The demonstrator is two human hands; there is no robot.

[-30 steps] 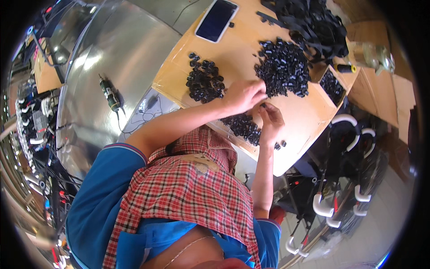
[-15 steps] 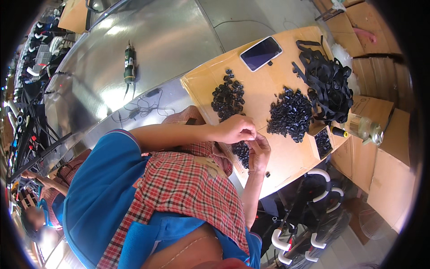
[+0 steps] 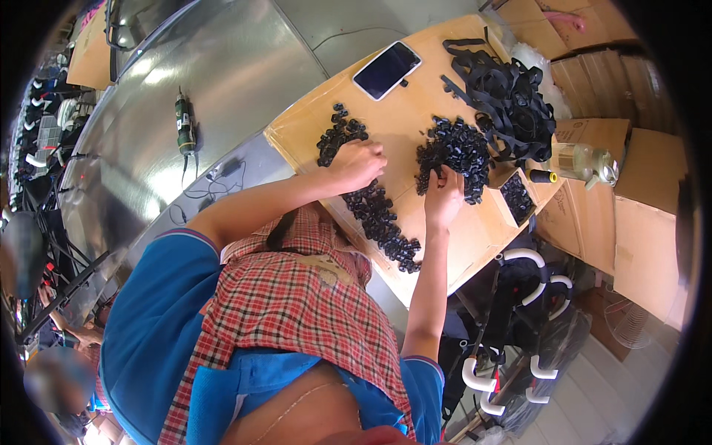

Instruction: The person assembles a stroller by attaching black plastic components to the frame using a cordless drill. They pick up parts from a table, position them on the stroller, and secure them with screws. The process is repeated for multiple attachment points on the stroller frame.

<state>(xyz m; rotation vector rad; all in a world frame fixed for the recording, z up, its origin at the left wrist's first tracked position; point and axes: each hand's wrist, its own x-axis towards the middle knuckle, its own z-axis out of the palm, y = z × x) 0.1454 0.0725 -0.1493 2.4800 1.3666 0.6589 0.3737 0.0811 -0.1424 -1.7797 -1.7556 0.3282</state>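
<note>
My left hand (image 3: 359, 165) lies over the left pile of small black plastic parts (image 3: 377, 216), its fingers curled in; whatever they hold is hidden. At the near-left edge of the right pile of small black plastic pieces (image 3: 461, 145), my right hand (image 3: 445, 194) has its fingertips drawn together among the pieces, pinching at one of them. A bare strip of the cardboard-topped table (image 3: 400, 165) separates the two piles, and my hands are apart.
Beyond the piles lie a white-edged phone (image 3: 387, 70) and a heap of black straps (image 3: 512, 104). A small box of black parts (image 3: 517, 199), a thread spool (image 3: 543, 176) and a glass jar (image 3: 589, 165) sit right. A corded electric screwdriver (image 3: 185, 124) rests on the metal table (image 3: 245, 67).
My hands were together above the left pile; now they are apart. The left has moved onto that pile, and the right has reached across to the right pile. The whole view has shifted.
</note>
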